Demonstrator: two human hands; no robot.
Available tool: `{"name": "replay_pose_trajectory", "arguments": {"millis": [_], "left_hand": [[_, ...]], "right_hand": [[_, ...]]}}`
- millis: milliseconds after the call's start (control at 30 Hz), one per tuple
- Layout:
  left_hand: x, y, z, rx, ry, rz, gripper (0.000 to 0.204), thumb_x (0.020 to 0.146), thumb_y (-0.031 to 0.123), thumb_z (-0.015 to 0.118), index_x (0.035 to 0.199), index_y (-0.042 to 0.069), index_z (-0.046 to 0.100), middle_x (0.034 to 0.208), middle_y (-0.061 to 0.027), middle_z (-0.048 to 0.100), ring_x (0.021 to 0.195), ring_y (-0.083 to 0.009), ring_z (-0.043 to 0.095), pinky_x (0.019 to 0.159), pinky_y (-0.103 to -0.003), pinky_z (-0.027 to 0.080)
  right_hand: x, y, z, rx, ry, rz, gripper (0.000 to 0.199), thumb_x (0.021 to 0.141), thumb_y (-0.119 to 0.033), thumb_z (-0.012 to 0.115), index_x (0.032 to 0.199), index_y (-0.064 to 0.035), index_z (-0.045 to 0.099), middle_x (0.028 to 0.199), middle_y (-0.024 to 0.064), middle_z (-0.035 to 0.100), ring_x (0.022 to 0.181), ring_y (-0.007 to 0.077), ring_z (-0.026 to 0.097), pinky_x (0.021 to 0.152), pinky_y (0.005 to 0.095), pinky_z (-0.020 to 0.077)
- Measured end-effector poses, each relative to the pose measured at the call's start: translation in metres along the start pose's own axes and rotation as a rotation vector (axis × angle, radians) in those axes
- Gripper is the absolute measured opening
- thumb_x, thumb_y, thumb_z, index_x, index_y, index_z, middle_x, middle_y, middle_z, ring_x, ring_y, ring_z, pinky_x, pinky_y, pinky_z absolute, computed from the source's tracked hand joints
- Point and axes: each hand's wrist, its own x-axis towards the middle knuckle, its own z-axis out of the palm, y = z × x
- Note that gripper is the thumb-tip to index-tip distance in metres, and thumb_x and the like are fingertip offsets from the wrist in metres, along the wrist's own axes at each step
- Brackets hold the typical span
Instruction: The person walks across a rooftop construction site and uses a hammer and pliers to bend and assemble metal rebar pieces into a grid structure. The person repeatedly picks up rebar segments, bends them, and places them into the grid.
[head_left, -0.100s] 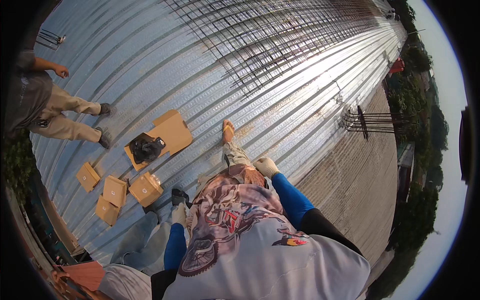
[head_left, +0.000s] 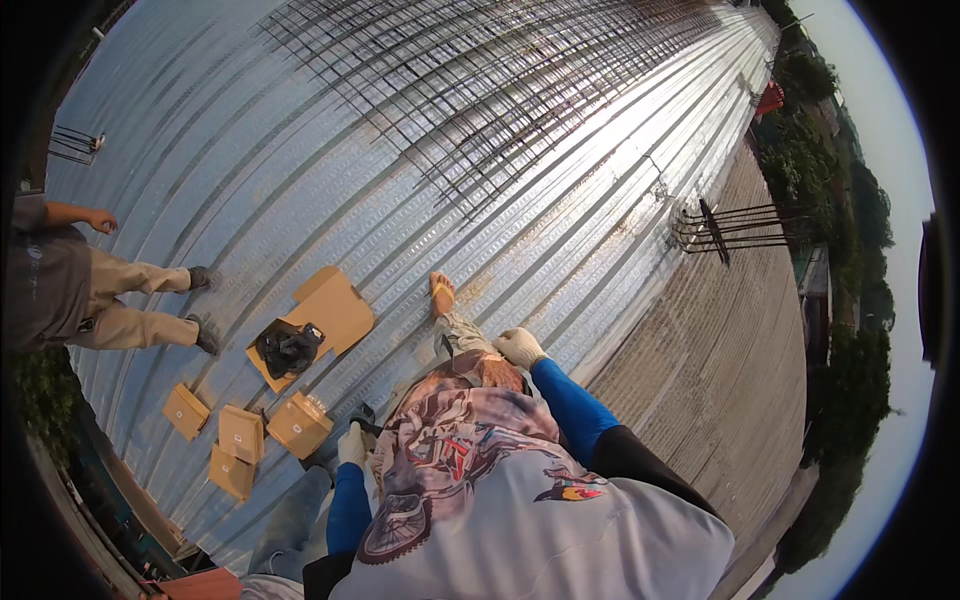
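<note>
My right hand (head_left: 518, 347), in a pale knit glove below a blue sleeve, hangs beside my thigh with its fingers curled in. No object shows in it. My left hand (head_left: 352, 446), gloved the same way, is low by my other side. Its fingers are too small and partly hidden to read. A dark shoe (head_left: 364, 416) lies just past it. Ahead, my foot in a yellow-strapped sandal (head_left: 441, 295) stands on the ribbed metal decking (head_left: 400, 240). Left of it, an opened cardboard box (head_left: 340, 312) has a black plastic bag (head_left: 290, 348) on it.
Several cardboard boxes (head_left: 241, 433) sit at left. A person in tan trousers (head_left: 140, 275) stands beyond them; another in jeans (head_left: 290, 515) is close at my lower left. Rebar mesh (head_left: 470, 110) covers the far decking. Rebar ends (head_left: 735, 230) jut out near the right edge.
My view has turned, so the boxes and the person at left sit lower, and the rebar mesh has shifted left. Both my hands stay at my sides.
</note>
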Motion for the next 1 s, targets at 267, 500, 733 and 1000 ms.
{"name": "replay_pose_trajectory", "arguments": {"millis": [267,500,733,1000], "left_hand": [[0.084,0.316,0.215,0.371,-0.053,0.345,0.043,0.102,0.046,0.057,0.095,0.004,0.068,0.077,-0.0012,0.062,0.062,-0.0113,0.055,0.054,-0.027,0.042],[0.076,0.433,0.315,0.664,-0.272,0.612,0.048,0.101,0.047,0.058,0.102,0.001,0.073,0.086,-0.0029,0.067,0.072,-0.0109,0.06,0.061,-0.029,0.047],[0.148,0.398,0.297,1.046,-0.216,0.294,0.052,0.098,0.048,0.06,0.096,-0.002,0.071,0.077,-0.0053,0.064,0.067,-0.0149,0.059,0.06,-0.033,0.047],[0.128,0.346,0.326,1.132,-0.228,0.265,0.056,0.098,0.048,0.062,0.102,-0.007,0.072,0.087,-0.0127,0.072,0.076,-0.0216,0.065,0.071,-0.038,0.051]], "right_hand": [[0.046,-0.013,-0.181,0.473,0.399,0.121,0.038,0.092,-0.029,0.063,0.109,0.0027,0.074,0.085,0.0099,0.074,0.068,0.0181,0.071,0.064,0.0329,0.0572],[0.005,0.038,-0.178,0.879,0.638,0.12,0.034,0.099,-0.026,0.064,0.116,0.0033,0.07,0.087,0.0105,0.073,0.063,0.0155,0.065,0.055,0.0312,0.0519],[-0.058,0.155,-0.025,0.968,0.434,0.591,0.03,0.091,-0.023,0.067,0.103,0.005,0.07,0.079,0.0154,0.072,0.057,0.0234,0.066,0.05,0.0373,0.0525],[-0.07,0.205,-0.028,1.213,0.405,0.639,0.031,0.091,-0.023,0.068,0.102,0.0055,0.069,0.078,0.0156,0.071,0.056,0.0237,0.066,0.049,0.0379,0.0526]]}}
